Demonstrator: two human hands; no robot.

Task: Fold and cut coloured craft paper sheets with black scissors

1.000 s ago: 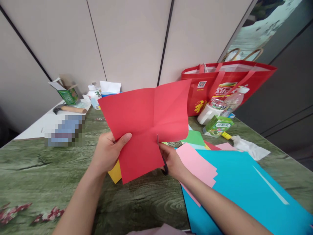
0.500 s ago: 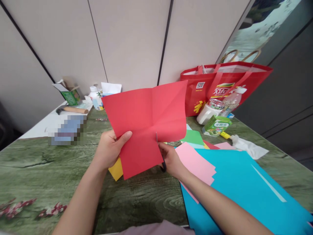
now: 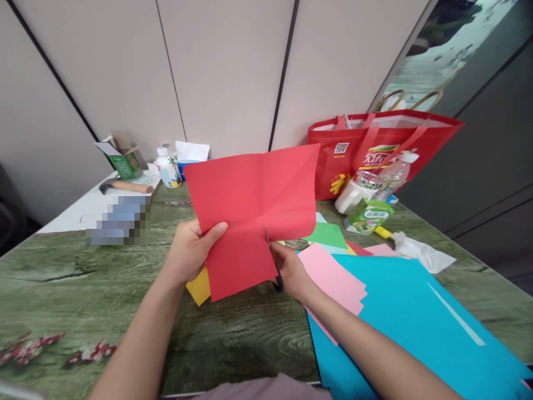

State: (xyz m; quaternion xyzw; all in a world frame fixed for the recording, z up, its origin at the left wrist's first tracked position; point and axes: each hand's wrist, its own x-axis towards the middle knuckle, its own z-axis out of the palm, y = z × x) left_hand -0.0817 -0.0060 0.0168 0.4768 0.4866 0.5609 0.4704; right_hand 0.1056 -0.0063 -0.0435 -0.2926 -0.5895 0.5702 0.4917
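A large sheet of red paper (image 3: 241, 194) with crease lines is held up above the table. My left hand (image 3: 189, 250) pinches its left edge, thumb on the near face and fingers behind. My right hand (image 3: 293, 269) grips a pair of scissors (image 3: 278, 281); a dark handle loop shows below the fingers. One thin blade tip stands out in front of the red paper, at the inner end of a cut running in from the right side. Above that cut the paper bows outward. The other blade is hidden. Under the sheet, a yellow paper (image 3: 199, 288) peeks out.
Blue sheets (image 3: 387, 311) and pink paper (image 3: 333, 275) lie at right. Behind them stand a green drink carton (image 3: 368, 216), a white jar (image 3: 352, 194), a clear bottle (image 3: 397, 169) and a red bag (image 3: 328, 150). A hammer (image 3: 129, 186) and a white bottle (image 3: 167, 168) are back left.
The upper left part of the red paper has shifted slightly right and its top edge sits a little lower. Both hands keep their grip, and the scissors stay at nearly the same spot.
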